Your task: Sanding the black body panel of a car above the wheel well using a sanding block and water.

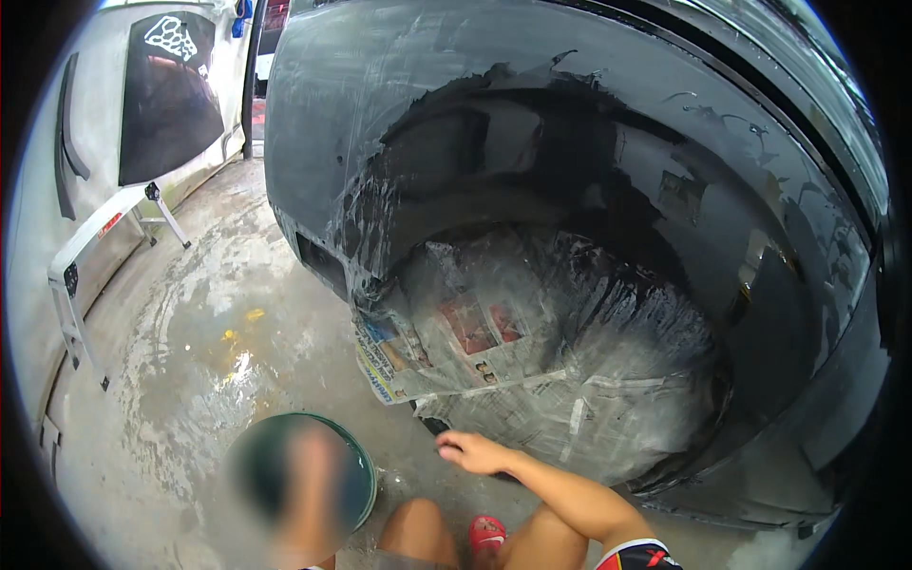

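Observation:
My left hand (313,456) reaches down over a round dark-green bucket (366,475); a blur covers the hand and much of the bucket, so its fingers and anything in them are hidden. My right hand (472,453) is closed, low in front of the wheel. Something small and dark shows at its fingertips, too little to name. Beyond it is the car's wheel, wrapped in taped newspaper (532,370). Around the wheel curves a dark grey car body panel (332,123), with a glossy, wet-looking black area (570,142) over the arch and pale streaks running down its left edge.
A folding metal step bench (104,223) stands at the left, beside a pale wall panel with a dark window-shaped piece (171,104). The concrete floor (209,294) has wet patches and yellow spots. My bare knees and a red sandal (487,537) are at the lower edge.

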`<state>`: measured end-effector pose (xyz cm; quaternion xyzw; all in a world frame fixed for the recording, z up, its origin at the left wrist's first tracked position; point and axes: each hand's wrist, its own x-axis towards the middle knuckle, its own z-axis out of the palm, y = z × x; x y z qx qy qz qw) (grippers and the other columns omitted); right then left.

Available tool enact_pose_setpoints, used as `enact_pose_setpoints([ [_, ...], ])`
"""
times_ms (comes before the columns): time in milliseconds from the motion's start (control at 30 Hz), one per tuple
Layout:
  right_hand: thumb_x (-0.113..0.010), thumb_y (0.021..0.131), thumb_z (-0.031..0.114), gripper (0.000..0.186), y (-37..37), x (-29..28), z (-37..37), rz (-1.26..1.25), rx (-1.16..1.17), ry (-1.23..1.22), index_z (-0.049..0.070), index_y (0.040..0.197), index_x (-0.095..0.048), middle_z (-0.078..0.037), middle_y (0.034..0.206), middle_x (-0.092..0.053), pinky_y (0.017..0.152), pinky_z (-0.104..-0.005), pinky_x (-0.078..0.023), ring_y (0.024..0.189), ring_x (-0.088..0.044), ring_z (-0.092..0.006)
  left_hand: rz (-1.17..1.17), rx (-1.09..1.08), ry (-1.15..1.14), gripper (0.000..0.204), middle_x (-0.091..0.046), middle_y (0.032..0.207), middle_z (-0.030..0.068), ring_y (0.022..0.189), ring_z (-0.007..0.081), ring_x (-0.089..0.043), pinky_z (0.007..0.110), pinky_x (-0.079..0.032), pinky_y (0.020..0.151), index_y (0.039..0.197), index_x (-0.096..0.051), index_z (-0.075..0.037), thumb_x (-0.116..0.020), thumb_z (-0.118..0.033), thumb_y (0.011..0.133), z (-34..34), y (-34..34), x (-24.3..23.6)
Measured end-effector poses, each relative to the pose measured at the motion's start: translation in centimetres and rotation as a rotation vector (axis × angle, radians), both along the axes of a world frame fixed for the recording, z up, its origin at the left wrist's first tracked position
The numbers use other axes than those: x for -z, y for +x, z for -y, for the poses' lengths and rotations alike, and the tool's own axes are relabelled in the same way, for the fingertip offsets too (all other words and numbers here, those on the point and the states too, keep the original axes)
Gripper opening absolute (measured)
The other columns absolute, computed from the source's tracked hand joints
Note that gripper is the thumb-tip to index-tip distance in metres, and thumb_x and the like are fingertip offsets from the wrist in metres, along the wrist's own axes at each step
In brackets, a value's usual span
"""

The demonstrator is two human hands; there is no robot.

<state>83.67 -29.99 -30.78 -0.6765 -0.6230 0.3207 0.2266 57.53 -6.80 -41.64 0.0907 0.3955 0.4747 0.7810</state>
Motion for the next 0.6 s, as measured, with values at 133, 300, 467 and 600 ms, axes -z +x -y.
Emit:
enact_pose_setpoints([
  [133,-0.057,0.104,0.029,0.039,-1.3,-7.3,-6.0,-0.444,0.394,0.067,0.003,0.132,-0.058,-0.013,0.114,-0.071,0.093,-0.0401,-0.052,0.104,-0.067,-0.0249,0.189,0.218,0.403,0.044,-0.070,0.107,0.0180,0.093,0.0260,-0.068,0.036,-0.055,0.084,0.120,-0.060,0.006,-0.047,-0.033,0.106,4.3,14.5,-20.6],
  [300,-0.059,0.097,0.014,0.038,1.9,-27.7,-7.1,0.506,0.074,0.834,0.002,0.133,-0.057,-0.021,0.126,-0.064,0.100,-0.0435,-0.049,0.115,-0.062,-0.0381,-0.565,-0.098,1.744,0.050,-0.050,0.149,0.0259,0.149,0.0443,-0.032,0.053,-0.027,0.121,0.139,-0.059,-0.002,-0.051,-0.037,0.105,9.6,18.2,-36.6],
  [467,-0.074,0.082,0.011,0.041,1.8,-41.4,-1.8,1.714,-0.024,0.793,0.012,0.122,-0.067,-0.008,0.134,-0.064,0.108,-0.0475,-0.041,0.122,-0.058,-0.0315,-0.900,0.104,1.418,0.039,-0.072,0.113,0.0224,0.105,0.0416,-0.068,0.047,-0.051,0.096,0.116,-0.071,-0.003,-0.053,-0.035,0.102,0.7,7.9,-25.9],
  [600,-0.071,0.081,0.008,0.050,6.8,-45.7,1.0,1.855,-0.237,0.529,0.016,0.130,-0.064,-0.005,0.149,-0.055,0.119,-0.0522,-0.030,0.137,-0.049,-0.0307,-1.782,0.392,0.778,0.048,-0.072,0.114,0.0239,0.112,0.0399,-0.068,0.064,-0.037,0.108,0.116,-0.074,-0.011,-0.053,-0.050,0.099,-9.0,-3.1,-4.4],
])
